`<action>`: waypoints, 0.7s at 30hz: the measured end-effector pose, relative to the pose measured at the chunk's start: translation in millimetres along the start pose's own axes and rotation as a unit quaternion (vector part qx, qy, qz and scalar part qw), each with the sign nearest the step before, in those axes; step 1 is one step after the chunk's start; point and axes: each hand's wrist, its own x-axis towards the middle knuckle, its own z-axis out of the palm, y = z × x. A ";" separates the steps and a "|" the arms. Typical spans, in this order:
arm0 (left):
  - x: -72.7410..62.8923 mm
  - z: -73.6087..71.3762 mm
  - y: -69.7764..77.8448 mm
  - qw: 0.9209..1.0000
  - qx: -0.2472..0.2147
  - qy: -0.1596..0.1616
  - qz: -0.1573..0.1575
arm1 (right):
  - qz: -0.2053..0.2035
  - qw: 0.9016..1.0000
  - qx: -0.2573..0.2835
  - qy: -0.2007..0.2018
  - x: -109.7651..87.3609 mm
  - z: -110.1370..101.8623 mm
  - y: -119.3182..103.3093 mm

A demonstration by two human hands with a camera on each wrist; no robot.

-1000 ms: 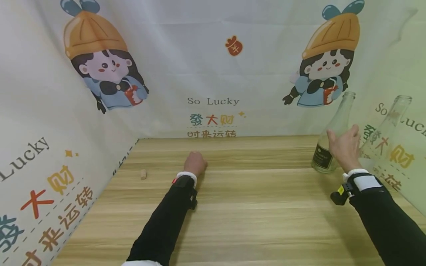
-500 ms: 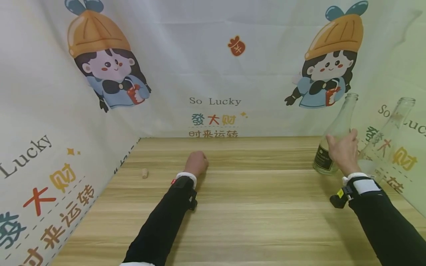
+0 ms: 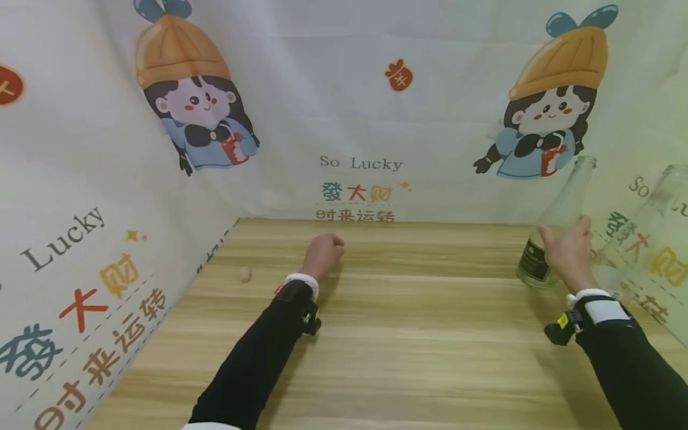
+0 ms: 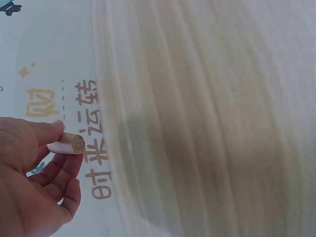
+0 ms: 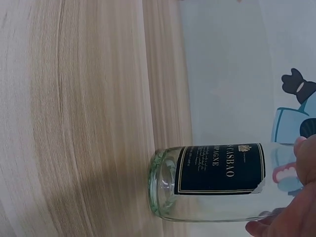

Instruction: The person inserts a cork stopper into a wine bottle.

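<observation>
In the left wrist view, my left hand [image 4: 37, 173] pinches a small pale cork [image 4: 68, 144] between thumb and fingers. From the head view, that hand [image 3: 324, 255] is over the back middle of the table, its cork hidden by the hand. At the right, my right hand [image 3: 570, 254] grips a clear glass bottle [image 3: 534, 260] with a black label, thumb on the near side. The bottle is upright and its mouth shows no stopper. In the right wrist view, the label [image 5: 219, 170] faces the camera and fingertips are at the bottle's side.
A second clear bottle [image 3: 663, 197] stands right of the right hand, against the printed cloth. Another small cork [image 3: 245, 274] is on the wooden table [image 3: 408, 352] at the left. Printed cloth [image 3: 301, 89] walls off the back and both sides.
The head view has swung slightly left, shifting the scene rightward. My left hand has turned a little, so its fingers show more. The right hand stays on the bottle.
</observation>
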 end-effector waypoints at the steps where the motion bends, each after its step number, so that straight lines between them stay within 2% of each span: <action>1: -0.3 -1.7 0.8 1.000 -0.002 0.001 0.003 | -0.001 1.000 -0.001 0.000 -0.5 -0.5 0.1; 7: -5.3 -13.6 3.8 1.000 -0.020 0.020 0.008 | -0.018 1.000 -0.009 0.001 -1.8 -0.8 0.8; 15: -12.3 -30.8 7.7 0.994 -0.107 0.033 -0.004 | -0.041 0.999 -0.030 -0.007 -4.2 -1.1 1.4; 21: -17.3 -50.9 17.1 0.990 -0.139 0.025 -0.004 | -0.064 0.997 -0.030 -0.021 -6.6 -1.5 0.5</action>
